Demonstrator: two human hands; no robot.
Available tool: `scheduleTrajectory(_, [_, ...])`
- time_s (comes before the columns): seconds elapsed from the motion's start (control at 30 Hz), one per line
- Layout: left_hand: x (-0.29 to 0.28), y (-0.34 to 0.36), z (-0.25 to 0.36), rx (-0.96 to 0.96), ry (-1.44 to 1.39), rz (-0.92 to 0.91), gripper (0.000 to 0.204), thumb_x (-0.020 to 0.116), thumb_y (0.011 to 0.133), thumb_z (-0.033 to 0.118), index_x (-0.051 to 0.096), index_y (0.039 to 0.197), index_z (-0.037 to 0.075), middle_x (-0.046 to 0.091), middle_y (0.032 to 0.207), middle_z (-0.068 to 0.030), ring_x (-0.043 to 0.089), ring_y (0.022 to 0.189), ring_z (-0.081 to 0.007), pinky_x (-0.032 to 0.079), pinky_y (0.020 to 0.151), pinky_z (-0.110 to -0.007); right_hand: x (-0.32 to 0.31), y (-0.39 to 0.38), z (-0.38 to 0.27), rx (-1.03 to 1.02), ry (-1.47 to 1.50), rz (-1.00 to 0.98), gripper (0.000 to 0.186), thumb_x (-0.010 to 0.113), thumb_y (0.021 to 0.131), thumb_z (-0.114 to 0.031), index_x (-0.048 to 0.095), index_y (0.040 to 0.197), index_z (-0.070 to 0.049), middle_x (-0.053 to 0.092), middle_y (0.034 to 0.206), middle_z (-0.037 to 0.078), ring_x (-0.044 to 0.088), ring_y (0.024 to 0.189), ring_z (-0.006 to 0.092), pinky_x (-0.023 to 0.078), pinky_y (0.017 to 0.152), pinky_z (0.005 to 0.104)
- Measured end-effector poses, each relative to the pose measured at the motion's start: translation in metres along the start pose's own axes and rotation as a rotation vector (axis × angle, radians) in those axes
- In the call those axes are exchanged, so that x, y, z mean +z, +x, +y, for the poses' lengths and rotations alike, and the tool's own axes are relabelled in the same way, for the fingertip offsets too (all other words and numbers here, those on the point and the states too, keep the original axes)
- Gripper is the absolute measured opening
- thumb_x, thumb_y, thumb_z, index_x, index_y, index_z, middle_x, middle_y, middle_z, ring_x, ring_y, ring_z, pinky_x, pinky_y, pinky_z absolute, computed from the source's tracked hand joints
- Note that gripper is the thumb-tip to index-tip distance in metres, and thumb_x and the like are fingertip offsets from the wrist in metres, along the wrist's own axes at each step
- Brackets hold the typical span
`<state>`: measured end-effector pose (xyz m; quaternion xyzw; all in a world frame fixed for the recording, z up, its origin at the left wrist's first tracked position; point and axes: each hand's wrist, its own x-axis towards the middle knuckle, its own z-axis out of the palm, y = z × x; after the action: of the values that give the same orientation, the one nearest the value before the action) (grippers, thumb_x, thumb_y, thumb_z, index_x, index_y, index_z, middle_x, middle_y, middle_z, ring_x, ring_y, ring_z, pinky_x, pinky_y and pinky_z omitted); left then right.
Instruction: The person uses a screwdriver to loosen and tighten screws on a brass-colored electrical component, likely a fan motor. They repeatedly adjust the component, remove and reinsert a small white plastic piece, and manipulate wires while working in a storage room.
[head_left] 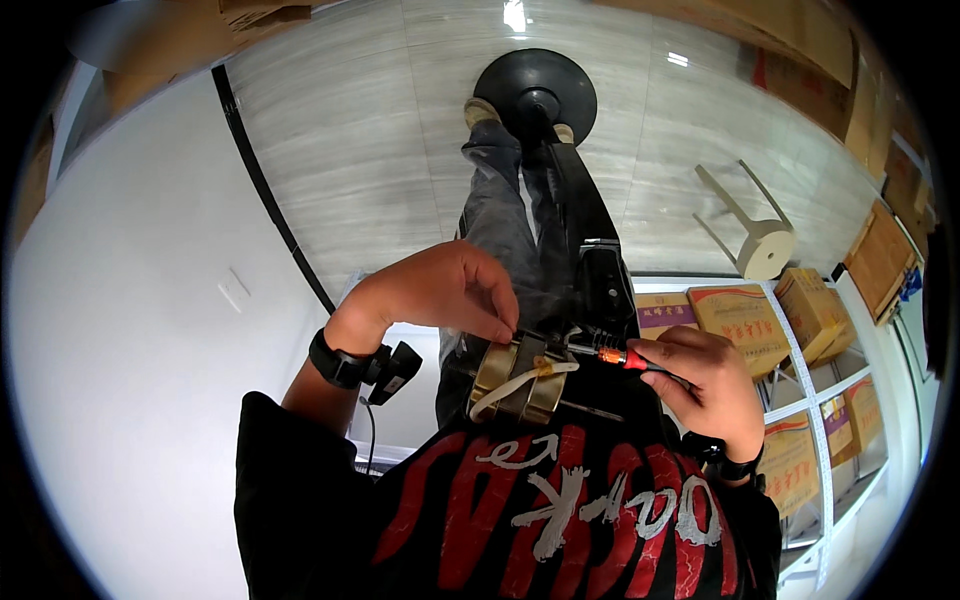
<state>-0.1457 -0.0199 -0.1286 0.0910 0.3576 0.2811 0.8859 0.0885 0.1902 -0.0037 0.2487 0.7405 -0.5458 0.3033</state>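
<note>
A brass-coloured electric motor (490,378) rests at my lap, close against my shirt. A white sleeved cable (520,386) curves across its front, and a thin metal shaft (592,409) sticks out to the right. My right hand (712,378) is closed round the red and black handle of a screwdriver (610,356), whose shank points left at the motor's far edge. Beside that edge, the thumb and fingers of my left hand (440,292) are pinched together by the tool's tip. Whatever they hold is too small to make out.
A black stand with a round base (560,85) lies between my legs, its column (585,200) reaching my lap. White table (150,330) at left; metal rack (808,395) with cardboard boxes (740,320) at right. A beige stool (768,250) lies tipped on the floor.
</note>
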Motion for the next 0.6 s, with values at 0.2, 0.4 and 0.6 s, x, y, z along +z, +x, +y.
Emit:
scheduleTrajectory(0.2, [0.0062,0.0049,0.0085,-0.052,0.053,0.013,0.010,0.078,0.078,0.008,0.071,0.085,0.005,0.072,0.082,-0.0013,0.069,0.079,-0.0075,0.051,0.070,-0.020,0.0005,-0.0034,0.0021,-0.016,0.012,0.013,0.030,0.070,0.077,-0.008,0.070,0.107,-0.007,0.064,0.081,0.009,0.062,0.067,0.0288,0.049,0.058,0.0377])
scheduleTrajectory(0.4, [0.0051,0.0085,0.0124,-0.127,0.009,-0.014,0.014,0.077,0.078,-0.002,0.069,0.089,0.002,0.070,0.090,-0.0038,0.066,0.082,-0.0097,0.054,0.077,-0.024,0.0002,-0.0033,0.0023,0.014,0.041,-0.002,0.034,0.070,0.074,-0.006,0.069,0.107,-0.005,0.062,0.079,0.011,0.060,0.066,0.0300,0.047,0.059,0.0368])
scheduleTrajectory(0.6, [0.0049,0.0098,0.0090,-0.088,-0.015,-0.003,0.013,0.079,0.077,0.010,0.071,0.086,0.004,0.072,0.084,-0.0016,0.069,0.081,-0.0092,0.051,0.072,-0.020,-0.0037,-0.0003,0.0044,0.002,0.023,-0.014,0.031,0.071,0.077,-0.008,0.069,0.108,-0.007,0.064,0.081,0.008,0.063,0.065,0.0278,0.050,0.057,0.0374])
